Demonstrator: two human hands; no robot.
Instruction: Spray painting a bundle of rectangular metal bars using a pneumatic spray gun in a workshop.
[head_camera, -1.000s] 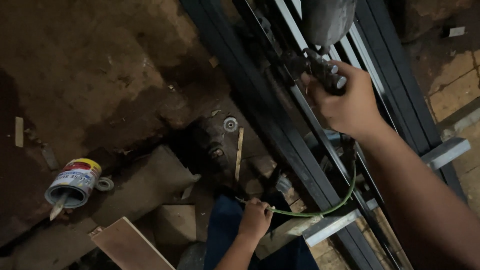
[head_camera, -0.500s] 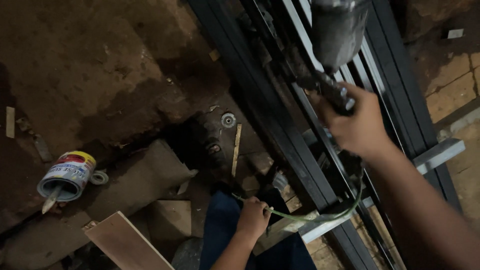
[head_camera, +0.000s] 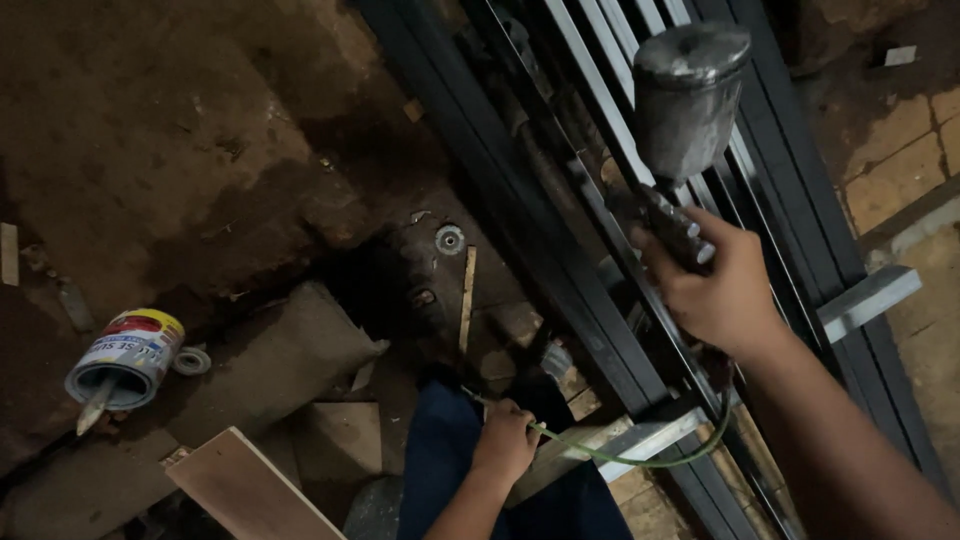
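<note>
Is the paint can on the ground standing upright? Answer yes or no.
No. The paint can lies on its side on the dirt, its open mouth facing the camera with a stick poking out, far from both hands.

A round paint tin (head_camera: 125, 358) lies on its side on the dirt floor at the far left. It is cylindrical, with a paper label (head_camera: 135, 345) wrapped around it in white, with a red band and a yellow edge. A pale stick (head_camera: 93, 411) pokes from its open mouth.
</note>
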